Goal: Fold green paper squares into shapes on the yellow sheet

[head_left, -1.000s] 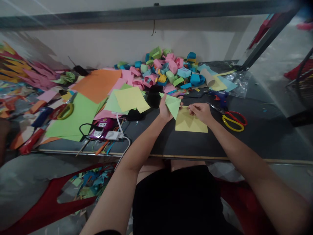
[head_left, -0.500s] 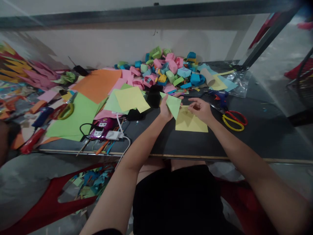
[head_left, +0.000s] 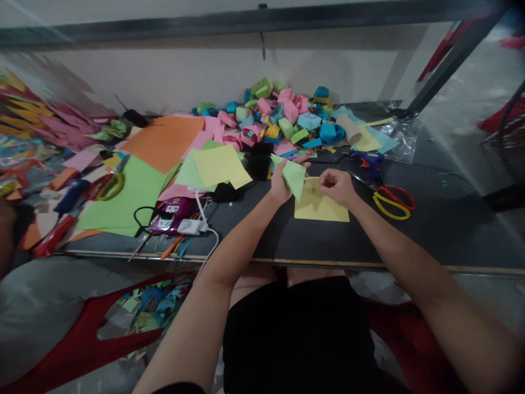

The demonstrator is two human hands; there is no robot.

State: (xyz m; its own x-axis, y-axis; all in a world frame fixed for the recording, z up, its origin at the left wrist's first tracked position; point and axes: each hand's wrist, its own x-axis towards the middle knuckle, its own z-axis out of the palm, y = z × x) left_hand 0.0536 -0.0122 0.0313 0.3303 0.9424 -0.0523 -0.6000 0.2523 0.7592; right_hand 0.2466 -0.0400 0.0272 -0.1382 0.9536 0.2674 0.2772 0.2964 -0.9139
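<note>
My left hand (head_left: 280,183) holds a folded piece of light green paper (head_left: 294,178), its thumb over the paper and its fingers behind. A pointed corner of the paper hangs downward. Just to the right, my right hand (head_left: 337,186) is closed, thumb and fingertips pinched together; whatever may be between them is too small to make out. Beneath both hands a yellow paper sheet (head_left: 322,210) lies flat on the dark table (head_left: 279,235). Scissors (head_left: 394,201) with red and yellow handles rest right of my right hand.
Folded coloured paper pieces (head_left: 287,112) are heaped against the wall. A blue glue gun (head_left: 372,160) and a cardboard tube (head_left: 348,129) lie at right. Left are orange paper (head_left: 166,139), green paper (head_left: 123,202), a purple power strip (head_left: 174,213) and other scissors (head_left: 110,186). Another person's leg (head_left: 45,312) shows at left.
My right hand's fingers have drawn from loosely spread into a pinch. The green paper in my left hand has shifted slightly right and tilted.
</note>
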